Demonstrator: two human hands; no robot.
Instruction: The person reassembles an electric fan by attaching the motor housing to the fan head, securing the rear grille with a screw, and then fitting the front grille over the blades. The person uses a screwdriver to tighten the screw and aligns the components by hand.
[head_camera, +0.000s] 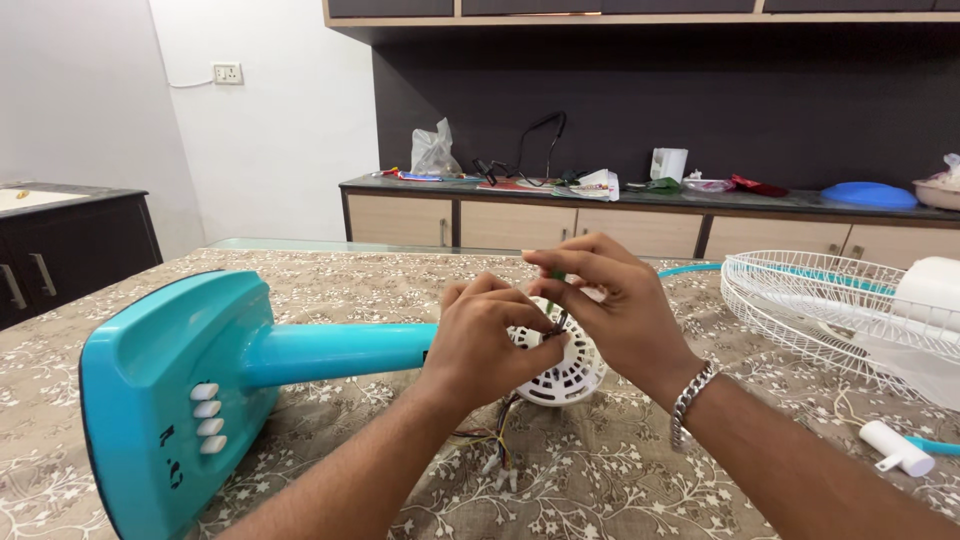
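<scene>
Over the counter (620, 480), both hands meet, left hand (490, 335) and right hand (610, 300) pinching thin wires (558, 322) above the white motor cover (565, 375).

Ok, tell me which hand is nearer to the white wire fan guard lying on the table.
Right. The right hand works at the white motor housing, on the side toward the wire fan guard but apart from it. The left hand is on the housing's far side, toward the teal stand.
</scene>
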